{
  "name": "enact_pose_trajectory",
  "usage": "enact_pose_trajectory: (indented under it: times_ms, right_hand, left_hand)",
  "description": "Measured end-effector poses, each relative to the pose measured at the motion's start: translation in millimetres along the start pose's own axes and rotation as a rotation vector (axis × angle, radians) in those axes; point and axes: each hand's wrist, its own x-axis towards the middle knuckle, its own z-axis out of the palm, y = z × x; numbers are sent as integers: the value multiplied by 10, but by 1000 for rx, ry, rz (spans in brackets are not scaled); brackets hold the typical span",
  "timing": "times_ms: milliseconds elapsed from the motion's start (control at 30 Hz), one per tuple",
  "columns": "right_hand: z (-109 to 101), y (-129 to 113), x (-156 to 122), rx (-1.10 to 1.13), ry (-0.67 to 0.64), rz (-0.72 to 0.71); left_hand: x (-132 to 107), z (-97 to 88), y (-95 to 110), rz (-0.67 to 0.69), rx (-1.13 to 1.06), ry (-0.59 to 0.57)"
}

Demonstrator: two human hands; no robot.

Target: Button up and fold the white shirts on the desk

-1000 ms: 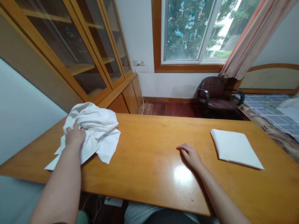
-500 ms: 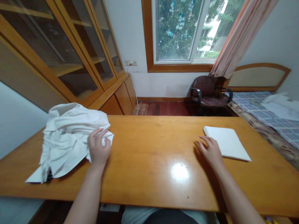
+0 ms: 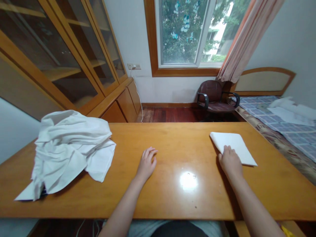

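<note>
A heap of rumpled white cloth (image 3: pixel 71 144), perhaps a garment, lies on the left of the wooden table (image 3: pixel 170 194), one loose corner spread toward the middle. To the right is a flat, neatly folded white cloth (image 3: pixel 235 141). My left hand (image 3: pixel 147 163) hovers at or just over the table between the two, fingers loosely bent and apart from the thumb, holding nothing. My right hand (image 3: pixel 230 161) is over the near left edge of the folded cloth, fingers stretched forward on it. Whether they press on it is hard to see.
Beyond the table stand a glass-door cabinet (image 3: pixel 81 59) on the left and a brown armchair (image 3: pixel 213 95) by the window. A bed (image 3: pixel 276 108) with a checked cover is at the right. A white cord (image 3: pixel 138 93) hangs from the wall socket.
My left hand has left the rumpled white cloth and moved right to mid-table; the cloth's near corner now lies spread. My right hand has moved onto the folded cloth. The view has shifted slightly.
</note>
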Motion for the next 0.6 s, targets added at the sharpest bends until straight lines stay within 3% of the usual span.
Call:
enact_pose_trajectory:
  times_ms: [133,233,367,467,533,600]
  right_hand:
    - [-81,16,81,154,-64,54]
    - [-186,-161,84,413,-90,91]
    - [-353,-623,82,1102,-112,166]
    - [-433,-1020,74,1594,-169,348]
    - [-426,-1261,38,1784,-221,421]
    - [-361,-1451,-34,1834,-290,439]
  left_hand:
    - [-41,17,3,-6,-36,-53]
    - [-43,2,-6,-11,-68,-42]
    - [-46,-1,-18,-12,-130,-27]
    - [-52,-6,-22,-40,-167,11]
    - [-51,-12,-26,-78,-185,45]
    - [-47,-15,-36,-130,-211,71]
